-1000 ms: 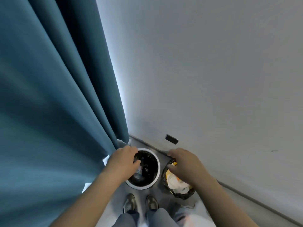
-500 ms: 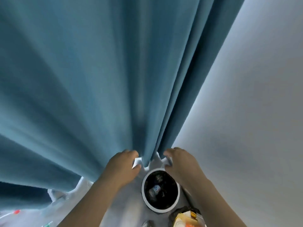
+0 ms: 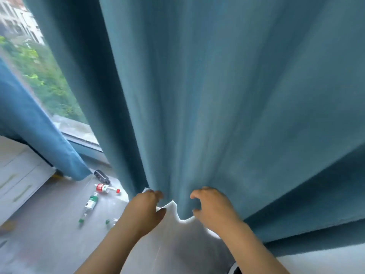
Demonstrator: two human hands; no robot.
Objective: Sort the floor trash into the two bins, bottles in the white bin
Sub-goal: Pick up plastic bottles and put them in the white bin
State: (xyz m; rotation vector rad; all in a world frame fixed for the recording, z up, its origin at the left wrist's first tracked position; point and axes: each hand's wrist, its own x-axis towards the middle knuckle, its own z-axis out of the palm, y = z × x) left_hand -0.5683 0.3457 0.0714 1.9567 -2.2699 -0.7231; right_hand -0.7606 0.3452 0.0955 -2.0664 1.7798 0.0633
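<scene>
1. Swung to the left since half a second ago, your view has carried the white bin [image 3: 231,269] out of the centre. Only a sliver of its rim shows at the bottom edge, beside your right forearm. Floor trash, a window and a drawer unit have come into the picture on your left.
2. Your left hand [image 3: 145,211] is raised in front of the curtain hem. Its fingers are loosely curled, the thumb stands apart, and nothing is held.
3. Your right hand [image 3: 214,209] is level with the left and well apart from it. Its fingers are bent like a claw with a gap to the thumb, and it holds nothing.
4. The teal curtain [image 3: 227,99] fills most of the frame, and its hem hangs just behind both hands. Whether your fingertips touch the cloth cannot be told.
5. The task's things lie on the grey floor [image 3: 49,240] to your left, below the window:
   - A red-labelled bottle [image 3: 105,188] lies on its side.
   - A green-labelled bottle [image 3: 90,204] lies just beside it, nearer to you.
   - A clear bottle with a green cap [image 3: 112,221] is partly hidden by your left forearm.
   - A dark object [image 3: 101,176] lies beyond the red-labelled bottle — too blurred to identify.
6. The surroundings are the window [image 3: 39,76], a second curtain panel [image 3: 39,139] and white drawers [image 3: 19,184] at the far left.
</scene>
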